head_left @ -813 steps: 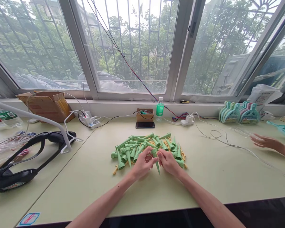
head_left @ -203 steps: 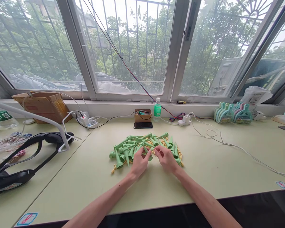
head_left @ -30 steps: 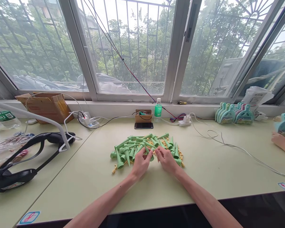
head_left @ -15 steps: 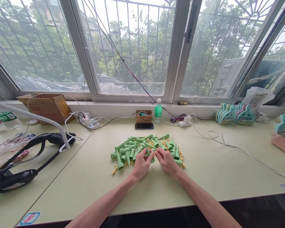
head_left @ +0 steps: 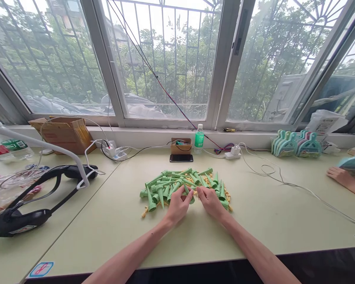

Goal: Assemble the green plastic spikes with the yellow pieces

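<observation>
Presently, left hand [head_left: 178,204]: fingers closed about one pale-green, tapered, plastic-looking spike [head_left: 192,200], its broad round end toward the right hand, at the near edge of the heap.
Right hand [head_left: 210,200]: fingertips drawn together just beside that round end; whether they pinch anything cannot be told.
Heap: matching green tapered spikes [head_left: 159,192], lying crossed on the pale yellow-green table [head_left: 112,228].
Loose stock: small yellow peg-like pieces [head_left: 144,213], among and around the heap.
Risk, held spike: could twist or slip, should the left grip slacken under a push.
Risk, yellow pieces: one could drop and vanish among its like, being small.
Risk, heap: could slide and scatter, if a knuckle nudges it.
</observation>
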`<state>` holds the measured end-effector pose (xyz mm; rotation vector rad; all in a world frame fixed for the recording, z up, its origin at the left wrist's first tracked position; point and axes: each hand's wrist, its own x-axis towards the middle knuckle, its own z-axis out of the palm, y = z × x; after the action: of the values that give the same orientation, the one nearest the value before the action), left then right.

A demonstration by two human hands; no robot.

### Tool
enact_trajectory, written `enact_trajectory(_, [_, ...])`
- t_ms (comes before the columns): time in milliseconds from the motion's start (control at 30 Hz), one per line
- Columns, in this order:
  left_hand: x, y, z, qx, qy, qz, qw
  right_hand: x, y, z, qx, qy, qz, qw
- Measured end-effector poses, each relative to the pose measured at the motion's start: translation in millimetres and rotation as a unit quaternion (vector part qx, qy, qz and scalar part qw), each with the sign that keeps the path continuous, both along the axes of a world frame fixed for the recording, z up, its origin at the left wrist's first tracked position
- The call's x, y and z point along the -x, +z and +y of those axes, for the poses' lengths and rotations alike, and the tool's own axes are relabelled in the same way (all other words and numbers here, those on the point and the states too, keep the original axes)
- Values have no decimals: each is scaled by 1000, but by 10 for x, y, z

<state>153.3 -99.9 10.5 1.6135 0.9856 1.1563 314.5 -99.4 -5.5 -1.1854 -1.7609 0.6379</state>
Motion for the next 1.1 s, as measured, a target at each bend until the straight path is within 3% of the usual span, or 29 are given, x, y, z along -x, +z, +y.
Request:
enact_trajectory(333, [8,26,-9,6,8,-6,1000,11,59,-47,2,70,20,997])
enact_trajectory(900, [1,-26,-23,-17,-23,23,999,-9,-12,15,-14,17,-29,999])
enact_trajectory(1100, [5,19,-9,10,0,-8,1000,5,49,-23,-7,14,7,1000])
